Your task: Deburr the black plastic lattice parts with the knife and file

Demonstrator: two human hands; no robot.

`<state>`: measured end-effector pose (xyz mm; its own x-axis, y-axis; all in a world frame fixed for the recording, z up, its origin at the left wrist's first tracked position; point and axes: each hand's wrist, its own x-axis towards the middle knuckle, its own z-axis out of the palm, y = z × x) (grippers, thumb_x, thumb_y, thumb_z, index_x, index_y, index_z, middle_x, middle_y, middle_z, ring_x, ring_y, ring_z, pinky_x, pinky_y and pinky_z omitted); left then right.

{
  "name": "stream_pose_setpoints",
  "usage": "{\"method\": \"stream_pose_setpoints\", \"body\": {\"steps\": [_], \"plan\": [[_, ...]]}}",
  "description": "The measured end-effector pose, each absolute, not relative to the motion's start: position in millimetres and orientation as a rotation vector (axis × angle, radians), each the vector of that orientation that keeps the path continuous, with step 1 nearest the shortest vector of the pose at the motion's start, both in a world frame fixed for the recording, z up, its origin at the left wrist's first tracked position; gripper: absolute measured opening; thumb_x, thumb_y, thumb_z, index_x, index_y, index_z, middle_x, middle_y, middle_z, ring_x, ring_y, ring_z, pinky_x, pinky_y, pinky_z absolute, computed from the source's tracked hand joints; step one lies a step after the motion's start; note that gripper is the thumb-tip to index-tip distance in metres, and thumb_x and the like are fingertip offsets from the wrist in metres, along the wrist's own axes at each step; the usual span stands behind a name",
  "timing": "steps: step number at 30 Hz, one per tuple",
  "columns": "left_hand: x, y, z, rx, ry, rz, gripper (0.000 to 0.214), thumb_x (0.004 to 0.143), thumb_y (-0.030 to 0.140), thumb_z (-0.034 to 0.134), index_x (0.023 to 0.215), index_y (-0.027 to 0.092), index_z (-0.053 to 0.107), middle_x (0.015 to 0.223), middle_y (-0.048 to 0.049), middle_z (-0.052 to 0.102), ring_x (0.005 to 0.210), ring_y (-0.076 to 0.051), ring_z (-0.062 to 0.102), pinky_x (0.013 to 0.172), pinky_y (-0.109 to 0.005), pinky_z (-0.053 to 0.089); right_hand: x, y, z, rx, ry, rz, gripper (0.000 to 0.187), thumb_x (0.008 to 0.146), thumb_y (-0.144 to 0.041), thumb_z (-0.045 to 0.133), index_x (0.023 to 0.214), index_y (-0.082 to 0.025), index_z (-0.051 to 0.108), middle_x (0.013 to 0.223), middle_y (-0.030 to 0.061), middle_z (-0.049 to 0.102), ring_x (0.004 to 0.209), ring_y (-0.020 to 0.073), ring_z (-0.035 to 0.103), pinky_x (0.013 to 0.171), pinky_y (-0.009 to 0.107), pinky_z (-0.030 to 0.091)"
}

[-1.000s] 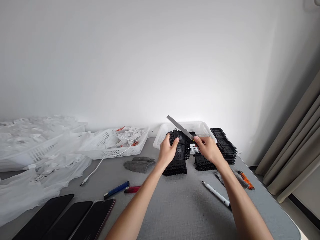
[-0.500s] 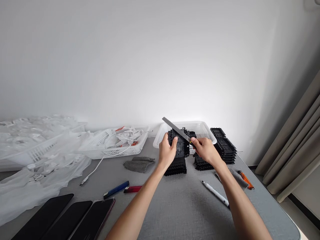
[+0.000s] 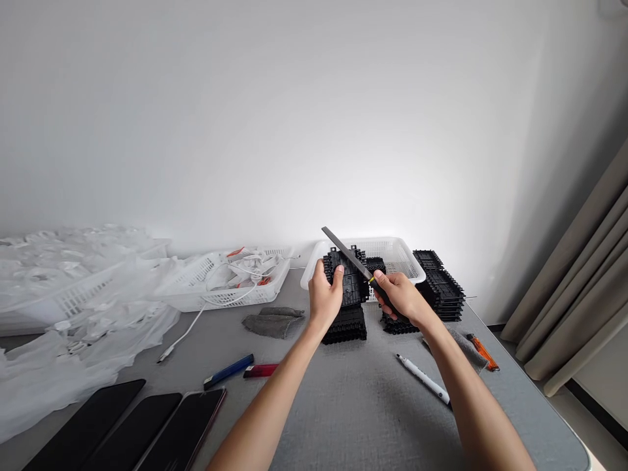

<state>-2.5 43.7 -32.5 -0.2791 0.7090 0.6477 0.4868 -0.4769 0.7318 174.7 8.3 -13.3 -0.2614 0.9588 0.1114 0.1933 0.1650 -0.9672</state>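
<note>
My left hand (image 3: 324, 298) grips a black ribbed plastic part (image 3: 349, 281) and holds it tilted up above a stack of the same black parts (image 3: 345, 324) on the grey table (image 3: 363, 405). My right hand (image 3: 400, 294) is closed round the handle of a flat metal file (image 3: 346, 254). The file's blade slants up to the left across the top edge of the held part.
Behind the hands stands a white basket (image 3: 392, 251), with more black stacks (image 3: 441, 288) to its right. A white marker (image 3: 422, 379), an orange cutter (image 3: 483, 353), grey cloths (image 3: 273, 322), a blue cutter (image 3: 228, 371), a red lighter (image 3: 260, 371), three dark phones (image 3: 132, 432) and plastic bags (image 3: 73, 314) lie around.
My left hand has lifted the black part off the stack and tilted it up. The file in my right hand has slid left and down against the part.
</note>
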Motion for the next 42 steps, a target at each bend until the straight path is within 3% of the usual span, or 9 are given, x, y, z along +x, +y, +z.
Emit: {"method": "stream_pose_setpoints", "body": {"steps": [5, 16, 29, 35, 42], "plan": [[-2.9, 45.8, -35.2, 1.744, 1.507, 1.856, 0.036, 0.088, 0.050, 0.056, 0.108, 0.020, 0.057, 0.103, -0.0140, 0.069, 0.102, -0.031, 0.064, 0.093, -0.043, 0.048, 171.2, 5.4, -12.3, -1.168, -1.624, 1.092, 0.063, 0.087, -0.078, 0.040, 0.062, -0.021, 0.049, 0.043, -0.0027, 0.047, 0.033, 0.0106, 0.038, 0.034, 0.024, 0.030], [-5.0, 52.4, -41.7, 1.642, 1.519, 1.875, 0.045, 0.086, 0.051, 0.060, 0.115, 0.017, 0.059, 0.120, -0.0191, 0.066, 0.121, -0.034, 0.059, 0.106, -0.047, 0.043, 173.3, 5.7, -11.3, -1.387, -1.694, 0.361, 0.054, 0.099, -0.059, 0.036, 0.058, -0.023, 0.041, 0.051, 0.0019, 0.049, 0.050, 0.0151, 0.036, 0.051, 0.031, 0.023], [-8.7, 58.1, -46.2, 1.619, 1.523, 1.883, 0.045, 0.084, 0.050, 0.062, 0.115, 0.018, 0.059, 0.123, -0.0193, 0.067, 0.124, -0.036, 0.058, 0.107, -0.049, 0.042, 171.5, 0.6, -7.0, -1.480, -1.693, 0.263, 0.050, 0.100, -0.052, 0.036, 0.059, -0.024, 0.038, 0.053, 0.0022, 0.047, 0.050, 0.0158, 0.030, 0.053, 0.032, 0.021], [-8.4, 53.6, -40.5, 1.686, 1.522, 1.936, 0.039, 0.088, 0.048, 0.057, 0.113, 0.019, 0.057, 0.113, -0.0157, 0.070, 0.109, -0.031, 0.065, 0.097, -0.044, 0.049, 168.2, -0.4, -7.9, -1.345, -1.666, 0.590, 0.057, 0.097, -0.063, 0.037, 0.058, -0.022, 0.043, 0.049, 0.0019, 0.051, 0.046, 0.0141, 0.042, 0.049, 0.029, 0.028], [-5.8, 45.3, -32.6, 1.729, 1.584, 1.883, 0.032, 0.089, 0.044, 0.054, 0.108, 0.018, 0.056, 0.104, -0.0140, 0.070, 0.098, -0.029, 0.067, 0.087, -0.041, 0.052, 165.0, 5.4, -17.4, -1.149, -1.536, 1.105, 0.060, 0.086, -0.077, 0.044, 0.063, -0.021, 0.049, 0.046, -0.0023, 0.048, 0.035, 0.0115, 0.041, 0.034, 0.025, 0.032]]}}
